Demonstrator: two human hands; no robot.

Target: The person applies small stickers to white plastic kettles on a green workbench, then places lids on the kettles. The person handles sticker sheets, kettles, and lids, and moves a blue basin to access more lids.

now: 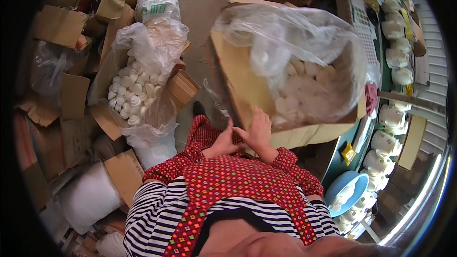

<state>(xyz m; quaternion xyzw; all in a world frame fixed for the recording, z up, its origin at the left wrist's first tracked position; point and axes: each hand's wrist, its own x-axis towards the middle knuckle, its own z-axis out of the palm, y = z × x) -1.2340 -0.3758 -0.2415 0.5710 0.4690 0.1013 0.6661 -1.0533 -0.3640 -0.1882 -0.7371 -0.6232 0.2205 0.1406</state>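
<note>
A large cardboard box (243, 74) stands right of centre, lined with a clear plastic bag (304, 24). Through the bag, whitish rounded pieces (304, 88) show, their kind hard to make out. My right hand (258, 131) is at the box's near left corner, fingers stretched out and nothing visible in it. Just left of it is my left hand (223, 143), thumb raised and fingers extended, apparently holding nothing. It is close to the right hand, and part of its fingers is blurred.
At left, a bag-lined carton holds many white round plastic pieces (131, 88), with a white sack (159, 0) behind it. Opened cartons (62, 26) crowd the far left. Along the right, a green bench carries white units (385, 143), a blue basin (347, 192) and a yellow packet (348, 153).
</note>
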